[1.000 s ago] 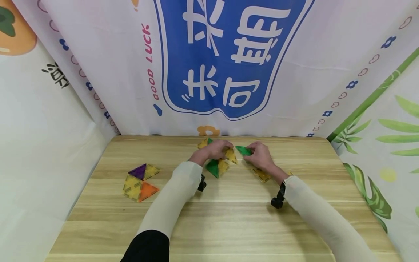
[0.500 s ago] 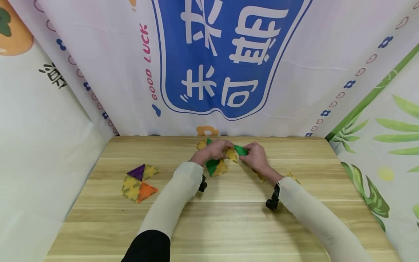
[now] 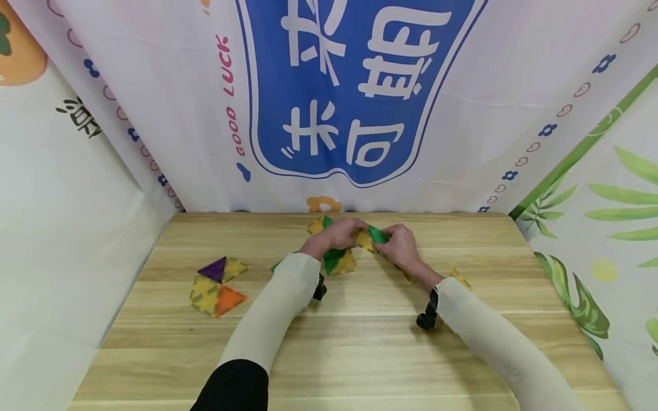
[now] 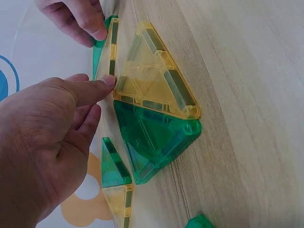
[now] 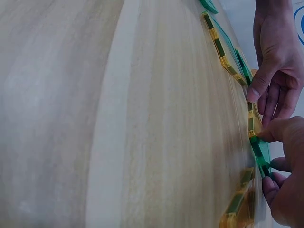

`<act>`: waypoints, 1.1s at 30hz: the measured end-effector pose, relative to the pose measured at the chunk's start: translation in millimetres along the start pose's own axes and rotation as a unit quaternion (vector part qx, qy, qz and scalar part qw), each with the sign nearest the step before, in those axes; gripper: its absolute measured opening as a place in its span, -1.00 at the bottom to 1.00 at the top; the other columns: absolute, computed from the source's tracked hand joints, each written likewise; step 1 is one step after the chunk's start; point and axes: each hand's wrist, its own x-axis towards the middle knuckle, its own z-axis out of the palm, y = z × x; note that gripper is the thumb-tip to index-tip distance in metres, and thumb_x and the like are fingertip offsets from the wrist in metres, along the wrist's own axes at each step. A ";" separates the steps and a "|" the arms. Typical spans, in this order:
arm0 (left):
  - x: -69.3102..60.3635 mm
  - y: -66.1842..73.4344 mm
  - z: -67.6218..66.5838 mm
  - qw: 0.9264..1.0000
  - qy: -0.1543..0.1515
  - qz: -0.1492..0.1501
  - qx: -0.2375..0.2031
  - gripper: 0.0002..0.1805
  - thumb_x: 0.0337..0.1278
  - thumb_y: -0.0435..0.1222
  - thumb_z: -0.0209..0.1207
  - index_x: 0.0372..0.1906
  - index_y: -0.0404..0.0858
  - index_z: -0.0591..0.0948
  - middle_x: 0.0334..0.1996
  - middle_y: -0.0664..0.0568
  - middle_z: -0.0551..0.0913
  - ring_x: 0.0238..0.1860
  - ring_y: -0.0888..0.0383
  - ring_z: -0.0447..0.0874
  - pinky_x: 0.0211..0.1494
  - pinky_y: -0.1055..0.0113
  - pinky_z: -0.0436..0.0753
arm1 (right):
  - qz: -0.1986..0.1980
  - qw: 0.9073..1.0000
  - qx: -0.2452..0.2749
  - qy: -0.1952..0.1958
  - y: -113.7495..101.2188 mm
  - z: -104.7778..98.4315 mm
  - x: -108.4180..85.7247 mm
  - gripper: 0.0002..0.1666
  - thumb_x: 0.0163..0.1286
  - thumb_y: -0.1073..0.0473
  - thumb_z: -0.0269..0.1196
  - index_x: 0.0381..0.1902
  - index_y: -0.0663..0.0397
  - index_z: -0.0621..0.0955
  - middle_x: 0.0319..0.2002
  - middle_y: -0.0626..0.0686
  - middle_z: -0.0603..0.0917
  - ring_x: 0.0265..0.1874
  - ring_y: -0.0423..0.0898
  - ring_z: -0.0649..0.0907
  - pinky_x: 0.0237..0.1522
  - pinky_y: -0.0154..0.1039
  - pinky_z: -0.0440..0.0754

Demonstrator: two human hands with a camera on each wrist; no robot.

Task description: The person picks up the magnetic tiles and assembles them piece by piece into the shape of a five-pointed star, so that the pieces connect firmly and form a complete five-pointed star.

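With the thumb and fingers of my left hand (image 3: 339, 233) I pinch a yellow triangle (image 3: 365, 242) near its corner, at the far side of the tabletop (image 3: 360, 354). My right hand (image 3: 398, 246) grips a green triangle (image 3: 377, 234) between thumb and fingers, and its edge meets the yellow one's.

On the near side of my left hand lies a second green triangle (image 4: 154, 137), set edge to edge with a second yellow triangle (image 4: 154, 71). Beyond that hand is another pair, a small green piece (image 4: 114, 164) touching a yellow piece (image 4: 118, 197). A yellow tile (image 3: 405, 276) shows partly from under my right forearm, and one more yellow strip (image 3: 460, 278) lies by my right sleeve (image 3: 493, 331).

Well apart to the left, a purple triangle (image 3: 213, 269) and an orange triangle (image 3: 229, 298) lie grouped with some yellow tiles (image 3: 205, 294). A printed cloth (image 3: 462, 142) hangs behind the tabletop.
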 end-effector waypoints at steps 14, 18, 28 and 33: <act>-10.3 8.8 1.2 0.999 0.034 0.007 -0.040 -0.27 0.40 -0.44 0.32 0.59 -0.27 0.36 0.55 -0.11 0.41 0.56 -0.07 0.34 0.59 0.07 0.37 | 0.021 0.998 0.034 -0.052 -0.7 -24.7 -7.8 -0.56 0.38 0.12 0.47 0.07 0.33 0.76 0.00 0.27 0.80 -0.09 0.14 0.78 -0.04 0.08 0.75; -16.3 19.4 3.3 0.997 0.050 0.049 -0.036 -0.34 0.40 -0.40 0.33 0.53 -0.34 0.43 0.50 -0.16 0.47 0.53 -0.10 0.40 0.57 0.05 0.40 | 0.015 0.997 0.048 -0.061 5.7 -40.9 -18.3 -0.56 0.43 0.12 0.43 0.12 0.34 0.73 0.08 0.33 0.73 0.03 0.23 0.75 0.02 0.15 0.74; -26.1 69.7 27.0 0.998 0.050 0.031 0.007 -0.29 0.39 -0.03 0.38 0.50 -0.24 0.50 0.49 -0.11 0.50 0.49 -0.02 0.46 0.52 0.15 0.46 | -0.049 0.997 0.010 -0.061 34.0 -79.2 -46.8 -0.62 0.44 0.18 0.43 0.08 0.35 0.73 0.08 0.33 0.69 0.01 0.29 0.74 -0.03 0.14 0.78; -24.4 97.1 42.7 0.998 0.051 0.025 0.041 -0.23 0.30 0.10 0.42 0.47 -0.20 0.55 0.44 -0.06 0.55 0.44 0.03 0.52 0.45 0.21 0.54 | -0.081 0.995 -0.026 -0.043 48.1 -90.1 -65.4 -0.66 0.40 0.20 0.47 0.01 0.33 0.76 0.01 0.30 0.73 -0.03 0.25 0.74 -0.07 0.15 0.78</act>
